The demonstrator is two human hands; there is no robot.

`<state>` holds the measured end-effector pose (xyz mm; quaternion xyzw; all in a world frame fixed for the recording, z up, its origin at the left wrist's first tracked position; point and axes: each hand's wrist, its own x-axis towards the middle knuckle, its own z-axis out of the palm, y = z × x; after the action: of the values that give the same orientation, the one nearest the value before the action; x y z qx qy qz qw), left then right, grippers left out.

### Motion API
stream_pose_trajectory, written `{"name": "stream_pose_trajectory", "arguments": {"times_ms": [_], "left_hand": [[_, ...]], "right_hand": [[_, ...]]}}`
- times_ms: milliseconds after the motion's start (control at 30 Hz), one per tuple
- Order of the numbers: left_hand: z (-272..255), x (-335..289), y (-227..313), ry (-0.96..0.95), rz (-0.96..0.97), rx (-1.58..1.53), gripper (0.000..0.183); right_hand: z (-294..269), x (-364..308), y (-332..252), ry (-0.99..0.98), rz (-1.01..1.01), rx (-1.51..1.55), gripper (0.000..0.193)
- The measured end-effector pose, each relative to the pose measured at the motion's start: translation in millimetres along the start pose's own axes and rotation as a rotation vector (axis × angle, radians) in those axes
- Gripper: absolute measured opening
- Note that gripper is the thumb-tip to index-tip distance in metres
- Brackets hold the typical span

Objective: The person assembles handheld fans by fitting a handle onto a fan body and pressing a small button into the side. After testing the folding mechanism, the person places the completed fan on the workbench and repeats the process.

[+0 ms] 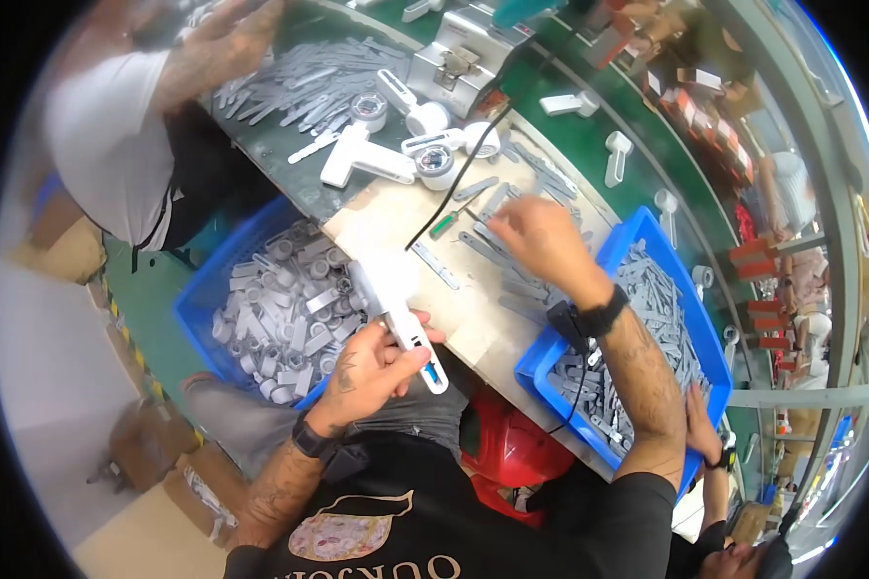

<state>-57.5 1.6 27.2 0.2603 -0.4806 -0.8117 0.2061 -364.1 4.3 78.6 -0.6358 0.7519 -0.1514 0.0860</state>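
A white device is held near the middle of the frame by the left hand; its handle is pinched by the grip between thumb and fingers, and is tilted with its slotted end toward the lower right. The device's upper end is washed out by glare, and something blue is seen in its slot. The right hand is held right of centre, over loose gray strips spread on the pale part of the counter. Its fingers are bent downward, but whether that grip is closed on a strip cannot be told. A green-handled tool is laid just left of those strips, and a black cable is strung across the counter near it.

At left of centre, a blue bin is filled with white parts. At the right, a blue tray is filled with more strips, and its right rim is met by a co-worker's hand. At the upper centre, white round-headed units are grouped below a metal machine, beside a heap of strips. A white sleeve of another person is seen at the upper left.
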Motion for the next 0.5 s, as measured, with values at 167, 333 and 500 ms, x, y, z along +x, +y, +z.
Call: {"name": "stream_pose_trajectory", "arguments": {"times_ms": [167,333,500], "left_hand": [[-25,-22,-2,0.028,0.007,-0.031,0.051],[-33,-30,-5,0.043,0.119,-0.168,0.055],[-48,-35,3,0.001,0.129,-0.239,0.05]], "right_hand": [[40,6,26,-0.127,-0.158,-0.339,0.021],[3,2,5,0.077,-0.243,-0.116,0.01],[-22,-62,-105,0.037,0.138,0.778,0.016]]}}
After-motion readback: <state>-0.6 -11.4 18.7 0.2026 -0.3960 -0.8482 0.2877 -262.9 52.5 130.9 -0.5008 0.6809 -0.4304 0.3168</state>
